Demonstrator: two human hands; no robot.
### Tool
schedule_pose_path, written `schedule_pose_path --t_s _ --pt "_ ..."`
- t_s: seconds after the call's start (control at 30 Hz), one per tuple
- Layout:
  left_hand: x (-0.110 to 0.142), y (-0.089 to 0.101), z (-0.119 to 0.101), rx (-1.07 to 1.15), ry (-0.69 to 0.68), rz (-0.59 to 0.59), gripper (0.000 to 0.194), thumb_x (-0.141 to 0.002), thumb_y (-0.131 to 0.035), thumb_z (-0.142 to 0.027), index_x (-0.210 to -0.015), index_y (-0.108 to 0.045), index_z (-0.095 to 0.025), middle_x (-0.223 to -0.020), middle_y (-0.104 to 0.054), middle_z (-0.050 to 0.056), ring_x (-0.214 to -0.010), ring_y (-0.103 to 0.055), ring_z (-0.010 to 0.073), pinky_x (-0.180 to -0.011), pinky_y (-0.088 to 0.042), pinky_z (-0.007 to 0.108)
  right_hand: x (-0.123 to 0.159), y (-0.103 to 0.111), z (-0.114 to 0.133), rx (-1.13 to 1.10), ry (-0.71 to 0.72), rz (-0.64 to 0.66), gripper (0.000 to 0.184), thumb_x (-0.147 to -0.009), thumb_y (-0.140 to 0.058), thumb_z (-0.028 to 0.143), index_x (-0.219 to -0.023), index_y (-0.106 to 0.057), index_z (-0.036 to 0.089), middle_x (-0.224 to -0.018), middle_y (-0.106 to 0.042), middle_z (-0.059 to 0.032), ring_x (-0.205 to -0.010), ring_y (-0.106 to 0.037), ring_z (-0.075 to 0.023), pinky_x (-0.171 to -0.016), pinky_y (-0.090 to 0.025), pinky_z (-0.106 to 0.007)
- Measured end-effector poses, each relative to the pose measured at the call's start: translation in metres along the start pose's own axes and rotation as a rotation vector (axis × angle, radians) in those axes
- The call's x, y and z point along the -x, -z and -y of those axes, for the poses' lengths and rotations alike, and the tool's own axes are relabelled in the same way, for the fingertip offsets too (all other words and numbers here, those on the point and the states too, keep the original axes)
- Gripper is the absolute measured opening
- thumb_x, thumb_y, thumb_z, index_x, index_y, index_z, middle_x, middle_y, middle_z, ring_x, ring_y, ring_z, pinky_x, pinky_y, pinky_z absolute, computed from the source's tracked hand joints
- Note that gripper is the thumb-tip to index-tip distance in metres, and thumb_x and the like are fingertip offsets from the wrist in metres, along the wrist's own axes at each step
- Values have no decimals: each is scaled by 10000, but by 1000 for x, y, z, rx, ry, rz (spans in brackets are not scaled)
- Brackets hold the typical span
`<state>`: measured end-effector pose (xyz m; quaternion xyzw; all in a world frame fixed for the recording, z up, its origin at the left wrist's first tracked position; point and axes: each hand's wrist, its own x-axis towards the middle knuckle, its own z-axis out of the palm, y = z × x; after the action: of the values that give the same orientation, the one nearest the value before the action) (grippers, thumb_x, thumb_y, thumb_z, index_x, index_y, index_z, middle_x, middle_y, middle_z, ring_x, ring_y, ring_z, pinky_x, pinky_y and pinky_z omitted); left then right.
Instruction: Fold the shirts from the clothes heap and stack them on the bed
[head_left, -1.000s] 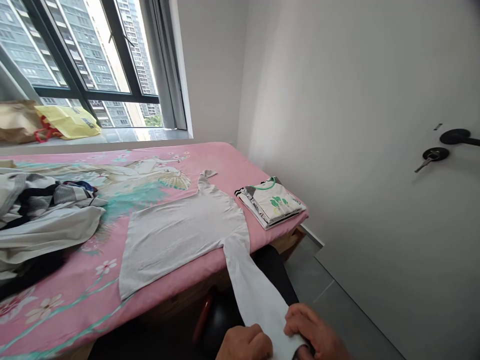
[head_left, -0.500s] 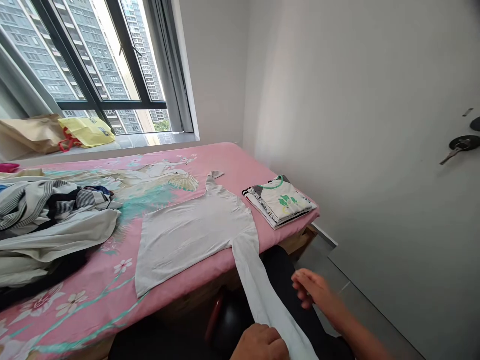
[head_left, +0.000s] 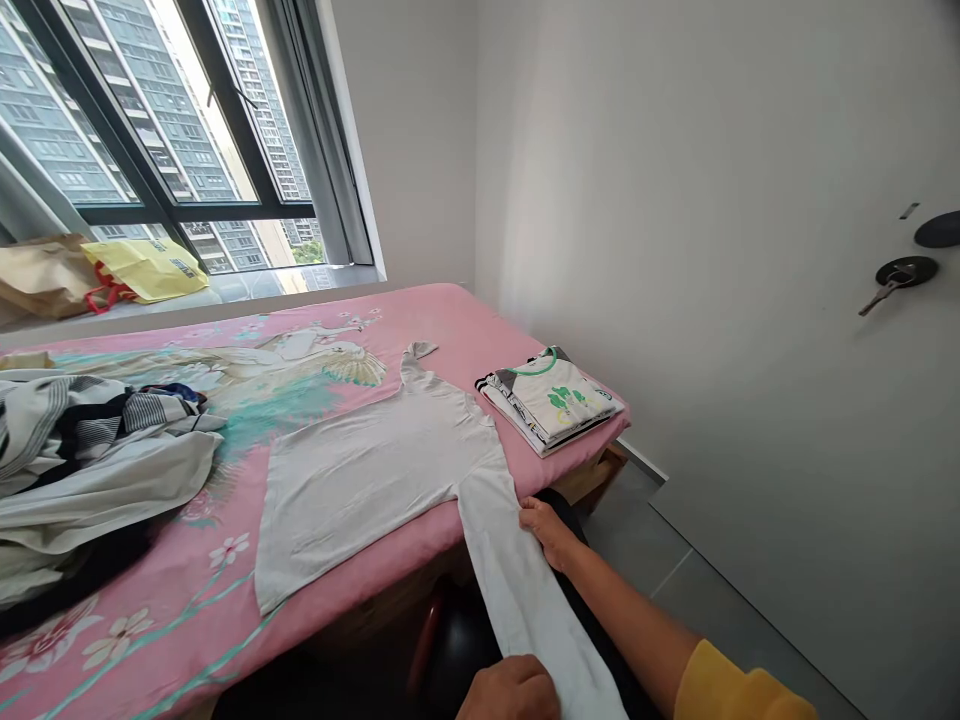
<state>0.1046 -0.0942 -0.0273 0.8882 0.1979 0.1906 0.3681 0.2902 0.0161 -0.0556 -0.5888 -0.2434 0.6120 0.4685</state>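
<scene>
A light grey long-sleeved shirt (head_left: 375, 465) lies spread on the bed, its collar pointing away and one sleeve hanging over the bed's near edge across my leg. My right hand (head_left: 551, 528) pinches the right edge of that sleeve, just below the shoulder. Lower down, at the bottom of the view, my left hand (head_left: 514, 690) is closed on the sleeve's left edge; its fingertips are hidden. The cuff runs out of view.
Folded shirts (head_left: 551, 400) are stacked at the bed's right corner. A heap of clothes (head_left: 112, 450) lies on the left of the pink floral bedsheet (head_left: 442, 315). Paper and yellow bags (head_left: 150, 270) rest on the windowsill. A door with a key (head_left: 889, 290) stands at right.
My right hand has moved left and forward from the air onto the sleeve and taken hold of its edge. My left hand stays on the sleeve. The view has shifted slightly right.
</scene>
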Motion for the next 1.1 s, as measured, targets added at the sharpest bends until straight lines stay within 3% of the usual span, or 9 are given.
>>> schedule_pose_path --t_s 0.13,0.23,0.33,0.47,0.57,0.7,0.83,0.97,1.1 --pt "-1 1 2 105 30 25 302 -846 -527 -423 -690 -576 -170 -721 -571 10 -592 -456 75 -525 -301 185 -3 1 4 24 -15 16 204 -652 -594 345 -725 -549 159 -610 -559 3 -569 -524 -134 -551 -426 -246" --pt "0 2 4 99 48 35 407 -844 -476 -517 -672 -584 -164 -680 -555 7 -569 -434 77 -509 -283 190 -6 -4 2 50 49 -40 148 -634 -575 256 -744 -533 166 -624 -550 27 -572 -499 -104 -553 -402 -209" --pt "1 3 5 58 53 38 474 -826 -449 -582 -646 -580 -163 -612 -521 -4 -532 -398 77 -471 -239 196 -4 -7 -2 121 24 -55 124 -599 -563 199 -709 -519 164 -562 -498 46 -502 -444 -90 -499 -373 -206" --pt "-1 8 2 22 39 19 488 -836 -428 -577 -609 -548 -162 -541 -459 -23 -498 -365 72 -450 -200 203 1 -3 -7 186 -12 -4 200 -669 -577 348 -741 -537 166 -616 -538 18 -531 -491 -120 -490 -408 -243" --pt "-3 12 -3 -4 -12 -5 492 -869 -395 -532 -552 -472 -164 -504 -385 -35 -472 -314 69 -448 -184 222 -3 0 -7 225 64 -59 250 -702 -555 418 -715 -514 172 -599 -512 26 -522 -447 -104 -473 -375 -217" --pt "-2 12 -2 -59 -92 -116 499 -910 -291 -482 -532 -411 -179 -474 -357 -27 -450 -272 80 -447 -182 244 -8 2 -4 289 200 -173 204 -732 -496 374 -719 -519 173 -631 -515 13 -547 -446 -111 -491 -375 -221" --pt "3 13 -2 -119 -126 -252 396 -876 -385 -419 -566 -477 -191 -477 -445 -5 -463 -362 93 -480 -239 248 5 11 -1 386 429 -204 211 -747 -484 296 -905 -565 180 -882 -596 -41 -800 -554 -164 -701 -467 -269" --pt "4 21 -10 -151 -71 -333 207 -816 -491 -291 -644 -547 -190 -532 -545 10 -515 -477 104 -515 -281 249 37 34 -4 724 813 -60 446 -714 -424 124 -1139 -547 180 -1155 -564 -89 -1098 -521 -203 -948 -429 -365" --pt "6 30 -18 -71 19 -348 158 -836 -489 -245 -724 -584 -187 -564 -579 10 -519 -505 100 -526 -324 232 89 59 -3 995 857 242 646 -694 -439 78 -1326 -423 215 -1366 -438 -86 -1318 -347 -228 -1096 -296 -449"
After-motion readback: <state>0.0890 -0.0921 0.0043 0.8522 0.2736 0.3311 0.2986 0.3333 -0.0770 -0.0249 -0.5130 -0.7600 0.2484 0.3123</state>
